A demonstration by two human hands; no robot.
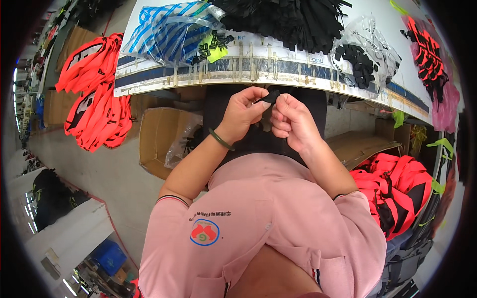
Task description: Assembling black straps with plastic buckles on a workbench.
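My left hand (242, 111) pinches a small black fabric piece (271, 96) between thumb and fingertips, just in front of the table's near edge. Close against it on the right, my right hand (296, 118) is closed, its thumb and forefinger at the piece's right end and the other fingers curled in. Whether the piece is folded or has a smaller part on it is too small to tell. Beyond my hands, a large heap of black fabric strips (288, 22) lies on the white table (238, 75).
On the table are a blue-striped plastic bag (171, 32) and a clear bag of black pieces (360, 62). Orange-red fabric bundles hang left (97, 107), and another orange-red pile (392, 191) sits at my right. A cardboard box (161, 131) stands below the table's left part.
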